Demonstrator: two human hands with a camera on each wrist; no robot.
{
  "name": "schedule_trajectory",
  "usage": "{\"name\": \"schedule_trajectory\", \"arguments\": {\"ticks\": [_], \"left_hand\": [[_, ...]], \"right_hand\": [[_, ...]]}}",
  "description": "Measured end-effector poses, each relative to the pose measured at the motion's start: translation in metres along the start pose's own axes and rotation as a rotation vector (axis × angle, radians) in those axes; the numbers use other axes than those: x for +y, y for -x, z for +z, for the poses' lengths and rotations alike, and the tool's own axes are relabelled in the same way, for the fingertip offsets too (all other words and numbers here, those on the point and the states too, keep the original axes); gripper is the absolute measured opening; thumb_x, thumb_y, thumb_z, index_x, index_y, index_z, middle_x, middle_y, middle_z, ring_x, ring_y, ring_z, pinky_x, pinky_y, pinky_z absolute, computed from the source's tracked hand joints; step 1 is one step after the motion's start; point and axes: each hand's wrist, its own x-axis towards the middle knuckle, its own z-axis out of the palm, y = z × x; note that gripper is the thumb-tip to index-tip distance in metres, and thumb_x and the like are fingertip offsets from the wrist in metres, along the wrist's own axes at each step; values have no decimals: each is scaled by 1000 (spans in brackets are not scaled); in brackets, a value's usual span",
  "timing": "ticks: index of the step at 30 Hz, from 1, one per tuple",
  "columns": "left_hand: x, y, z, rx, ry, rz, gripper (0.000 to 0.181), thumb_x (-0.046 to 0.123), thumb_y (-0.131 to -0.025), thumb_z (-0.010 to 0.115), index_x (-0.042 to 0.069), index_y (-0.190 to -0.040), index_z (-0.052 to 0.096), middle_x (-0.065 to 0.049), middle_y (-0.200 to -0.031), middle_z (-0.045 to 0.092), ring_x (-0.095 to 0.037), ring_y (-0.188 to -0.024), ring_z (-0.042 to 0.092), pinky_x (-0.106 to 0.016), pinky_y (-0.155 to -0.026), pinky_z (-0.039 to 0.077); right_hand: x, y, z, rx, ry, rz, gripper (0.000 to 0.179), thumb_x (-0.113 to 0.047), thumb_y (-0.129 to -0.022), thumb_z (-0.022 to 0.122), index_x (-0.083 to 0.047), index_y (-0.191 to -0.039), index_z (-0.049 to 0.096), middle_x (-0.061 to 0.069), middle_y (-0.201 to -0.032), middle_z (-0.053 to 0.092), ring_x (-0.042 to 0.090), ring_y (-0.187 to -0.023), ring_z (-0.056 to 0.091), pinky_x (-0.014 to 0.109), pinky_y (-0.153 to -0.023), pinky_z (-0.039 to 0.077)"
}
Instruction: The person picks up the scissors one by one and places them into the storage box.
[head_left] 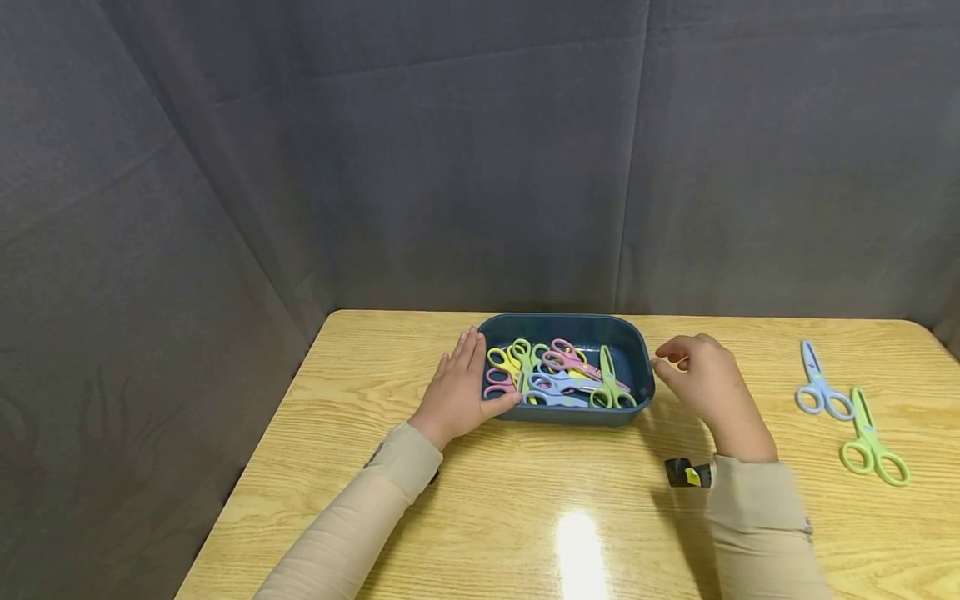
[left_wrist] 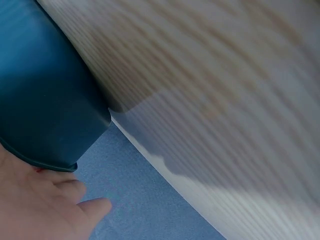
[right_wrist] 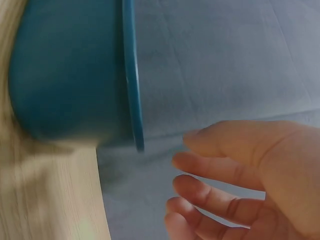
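Observation:
A dark blue rectangular bin (head_left: 577, 414) stands near the table's far edge, with several pairs of plastic scissors in it: yellow, pink, blue and green. Green scissors (head_left: 607, 379) lie on top at its right end. My left hand (head_left: 457, 387) rests with straight fingers along the bin's left rim, its thumb over the near corner. Beside the right end, my right hand (head_left: 705, 379) hovers with bent fingers and nothing in them. A gap shows between its fingertips (right_wrist: 192, 187) and the bin's rim in the right wrist view.
Blue scissors (head_left: 821, 387) and another green pair (head_left: 870, 442) lie on the wooden table (head_left: 495, 517) at the right. A grey curtain (head_left: 480, 167) hangs close behind the table and along its left side.

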Motion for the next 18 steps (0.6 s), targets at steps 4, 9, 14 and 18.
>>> {"name": "schedule_trajectory", "arguments": {"ticks": [4,9,14,18], "left_hand": [[0,0,0,2,-11,3,111,73,-90,54,1,-162,9,-12,-170,2,-25,-156,-2,-51,-124,9],[1,0,0,5,-5,6,111,73,-90,55,1,-161,9,-13,-170,3,-26,-156,-1,-52,-124,10],[0,0,-1,4,6,6,110,73,-90,54,1,-161,9,-12,-170,3,-26,-156,0,-51,-124,10],[0,-1,0,-2,13,0,111,73,-90,54,2,-162,9,-11,-170,1,-24,-156,-2,-50,-124,8]], "right_hand": [[11,1,-6,10,-6,12,25,-11,-96,64,10,-108,70,31,-105,63,46,-96,61,58,-80,50],[24,3,-13,4,-3,49,32,-14,-98,62,12,-117,65,36,-115,61,51,-103,59,61,-85,49],[41,5,-19,7,13,106,42,-17,-101,60,14,-128,57,40,-127,54,57,-113,54,66,-89,45],[56,9,-25,31,27,143,45,-18,-102,57,16,-132,53,43,-129,49,59,-113,50,68,-87,44]]}}
